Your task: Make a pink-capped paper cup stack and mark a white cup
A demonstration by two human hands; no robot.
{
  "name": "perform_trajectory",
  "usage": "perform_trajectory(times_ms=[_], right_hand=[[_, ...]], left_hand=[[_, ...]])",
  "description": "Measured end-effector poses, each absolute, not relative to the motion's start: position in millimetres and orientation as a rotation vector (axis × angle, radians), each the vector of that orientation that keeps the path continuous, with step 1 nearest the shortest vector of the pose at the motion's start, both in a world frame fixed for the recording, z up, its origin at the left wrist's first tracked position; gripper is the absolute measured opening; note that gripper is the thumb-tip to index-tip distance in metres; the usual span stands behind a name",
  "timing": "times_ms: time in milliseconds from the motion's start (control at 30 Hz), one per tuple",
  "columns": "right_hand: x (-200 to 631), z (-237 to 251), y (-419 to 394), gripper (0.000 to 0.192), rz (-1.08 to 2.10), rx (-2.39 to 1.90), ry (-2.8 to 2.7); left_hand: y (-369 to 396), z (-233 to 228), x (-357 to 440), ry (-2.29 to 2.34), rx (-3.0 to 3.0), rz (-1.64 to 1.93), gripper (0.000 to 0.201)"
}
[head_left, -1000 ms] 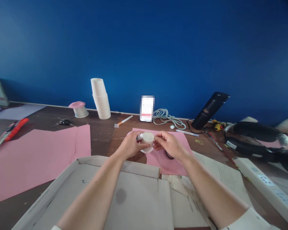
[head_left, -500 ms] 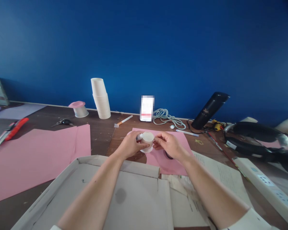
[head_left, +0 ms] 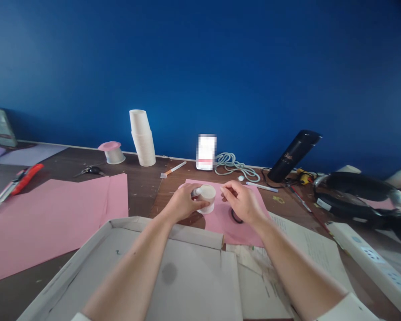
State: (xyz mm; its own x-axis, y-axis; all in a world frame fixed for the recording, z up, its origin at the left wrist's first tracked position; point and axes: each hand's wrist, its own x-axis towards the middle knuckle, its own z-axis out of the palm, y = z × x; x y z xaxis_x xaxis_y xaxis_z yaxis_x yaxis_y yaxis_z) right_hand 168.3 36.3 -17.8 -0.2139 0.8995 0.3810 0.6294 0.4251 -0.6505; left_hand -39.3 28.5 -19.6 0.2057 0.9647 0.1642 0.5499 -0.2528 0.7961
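My left hand (head_left: pixel 183 203) grips a small white paper cup (head_left: pixel 207 197), turned bottom up over a pink paper sheet (head_left: pixel 220 216). A small grey-white object, perhaps a tube, sticks out of that hand beside the cup. My right hand (head_left: pixel 242 200) hovers just right of the cup, a small gap apart, with thumb and forefinger pinched together; whether they hold anything is unclear. A black ring (head_left: pixel 235 217) lies on the pink sheet under the right hand.
An open cardboard box (head_left: pixel 173 276) lies under my forearms. A large pink sheet (head_left: pixel 53 218) sits at left, with a red cutter (head_left: pixel 23 178), scissors (head_left: pixel 90 170), thread spool (head_left: pixel 112 152) and stacked cups (head_left: pixel 143 138). Cable (head_left: pixel 234 164), black bottle (head_left: pixel 294 154), power strip (head_left: pixel 370 258) and papers (head_left: pixel 307 245) lie right.
My right hand has let go of the cup's side and moved slightly right. The left hand still holds the cup. The view shifted a little.
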Motion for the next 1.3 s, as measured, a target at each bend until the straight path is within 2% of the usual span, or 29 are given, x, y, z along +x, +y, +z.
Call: perform_trajectory(times_ms=[200, 400, 700, 833, 1000, 1067, 1167, 1300], right_hand=[[163, -23, 38, 0.02, 0.184, -1.298, -2.024], [163, -23, 38, 0.025, 0.141, -1.274, -2.081], [164, -22, 37, 0.025, -0.098, -1.3, -2.162], [168, -27, 41, 0.023, 0.008, -1.36, -1.988], [171, -29, 42, 0.023, 0.263, -1.329, -1.838], [171, -30, 42, 0.022, 0.317, -1.331, -1.794], [171, -34, 44, 0.021, 0.349, -1.372, -1.757], [172, -39, 46, 0.021, 0.352, -1.379, -1.756]], left_hand=[[27, -19, -40, 1.369, 1.884, 0.897, 0.042], [28, -19, -40, 1.351, 1.857, 0.895, 0.041], [29, -22, -40, 1.374, 1.832, 0.891, 0.044], [26, -19, -38, 1.38, 1.822, 0.893, 0.048], [26, -10, -49, 1.365, 1.74, 0.874, 0.078], [30, -9, -58, 1.463, 1.705, 0.9, 0.072], [36, -13, -72, 1.785, 1.654, 0.984, 0.053], [41, -21, -79, 2.17, 1.681, 0.767, 0.035]])
